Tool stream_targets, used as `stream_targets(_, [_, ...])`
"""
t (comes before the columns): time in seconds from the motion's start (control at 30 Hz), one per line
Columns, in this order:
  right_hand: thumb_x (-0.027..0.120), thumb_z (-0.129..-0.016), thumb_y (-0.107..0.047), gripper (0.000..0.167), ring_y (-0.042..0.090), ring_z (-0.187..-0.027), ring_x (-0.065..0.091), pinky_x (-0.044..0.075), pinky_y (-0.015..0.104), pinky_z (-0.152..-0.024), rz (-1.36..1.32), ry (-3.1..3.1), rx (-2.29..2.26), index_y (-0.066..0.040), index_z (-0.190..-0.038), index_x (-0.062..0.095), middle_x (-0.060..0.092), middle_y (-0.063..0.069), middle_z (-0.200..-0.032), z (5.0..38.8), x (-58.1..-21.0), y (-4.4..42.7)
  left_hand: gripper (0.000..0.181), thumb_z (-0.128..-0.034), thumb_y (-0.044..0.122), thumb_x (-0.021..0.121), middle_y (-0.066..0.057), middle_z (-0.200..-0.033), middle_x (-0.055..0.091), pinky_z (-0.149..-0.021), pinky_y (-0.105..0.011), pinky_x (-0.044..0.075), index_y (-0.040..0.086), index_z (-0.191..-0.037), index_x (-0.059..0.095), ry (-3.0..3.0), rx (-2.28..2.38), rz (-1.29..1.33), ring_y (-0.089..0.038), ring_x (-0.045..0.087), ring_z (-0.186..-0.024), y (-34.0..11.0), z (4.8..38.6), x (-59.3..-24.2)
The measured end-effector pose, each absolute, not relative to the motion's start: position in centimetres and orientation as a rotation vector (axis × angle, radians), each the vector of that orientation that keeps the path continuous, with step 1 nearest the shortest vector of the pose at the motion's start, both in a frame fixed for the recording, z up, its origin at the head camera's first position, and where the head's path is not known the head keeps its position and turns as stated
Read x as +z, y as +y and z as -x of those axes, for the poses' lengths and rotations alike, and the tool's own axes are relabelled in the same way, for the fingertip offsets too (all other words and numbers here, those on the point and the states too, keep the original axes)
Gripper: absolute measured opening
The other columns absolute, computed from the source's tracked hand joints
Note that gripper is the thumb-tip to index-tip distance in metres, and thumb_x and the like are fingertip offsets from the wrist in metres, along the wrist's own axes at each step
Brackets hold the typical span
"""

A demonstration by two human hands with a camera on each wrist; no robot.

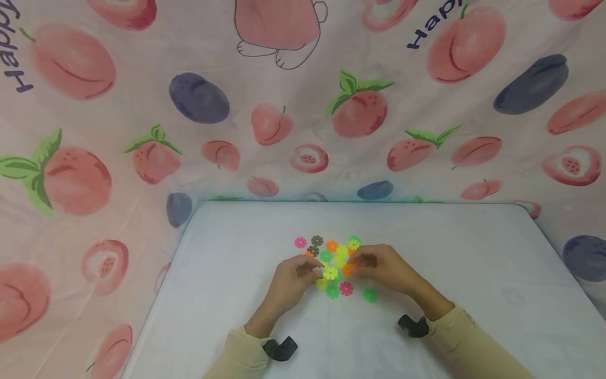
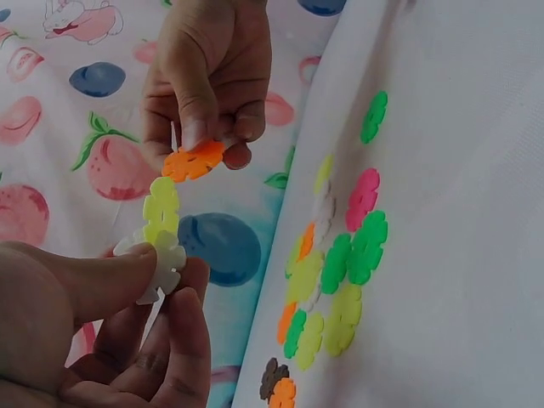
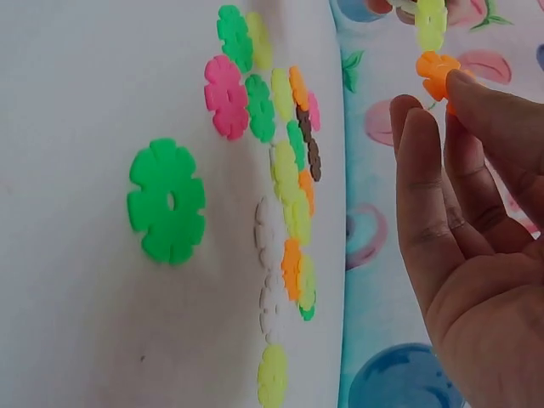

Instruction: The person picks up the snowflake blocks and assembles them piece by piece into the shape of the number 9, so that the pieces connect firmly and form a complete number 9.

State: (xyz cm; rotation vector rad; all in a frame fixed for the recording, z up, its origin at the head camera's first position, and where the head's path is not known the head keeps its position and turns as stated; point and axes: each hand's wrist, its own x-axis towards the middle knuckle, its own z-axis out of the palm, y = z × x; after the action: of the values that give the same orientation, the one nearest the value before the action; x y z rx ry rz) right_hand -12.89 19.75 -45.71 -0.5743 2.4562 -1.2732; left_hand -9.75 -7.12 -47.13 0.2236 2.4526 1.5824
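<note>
Between thumb and fingers my left hand (image 1: 292, 281) pinches a white notched plastic disc (image 2: 167, 265). A yellow notched disc (image 2: 161, 209) is joined to that white one and sticks up from it. My right hand (image 1: 382, 267) pinches an orange notched disc (image 2: 194, 161) by its edge. The orange disc is right by the yellow disc's free edge; whether their slots engage, I cannot tell. Both hands are raised above the table, facing each other over a loose group of such discs.
Beneath the hands, several flower-shaped discs lie on the white table (image 1: 213, 252), among them a pink disc (image 1: 300, 242), a brown disc (image 1: 317, 240) and a separate green disc (image 1: 370, 295). A fruit-printed cloth (image 1: 322, 100) hangs behind the table.
</note>
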Motion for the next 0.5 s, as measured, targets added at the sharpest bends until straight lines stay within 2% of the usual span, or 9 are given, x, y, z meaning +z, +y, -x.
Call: stream_targets(0.5, [0.082,-0.086,-0.023,0.016,0.010,-0.085,0.070,0.058,0.024,-0.080,0.601,2.442,-1.355,-0.018,-0.100,0.075,0.074,-0.004,-0.093,12.42,-45.51,19.42,0.016,-0.0944,0.019,0.073,0.004,-0.094,0.071,-0.074,-0.024,0.057,0.017,-0.110,0.074,2.392,1.607,-0.269,-0.009,0.071,-0.084,-6.56,9.98,-47.08])
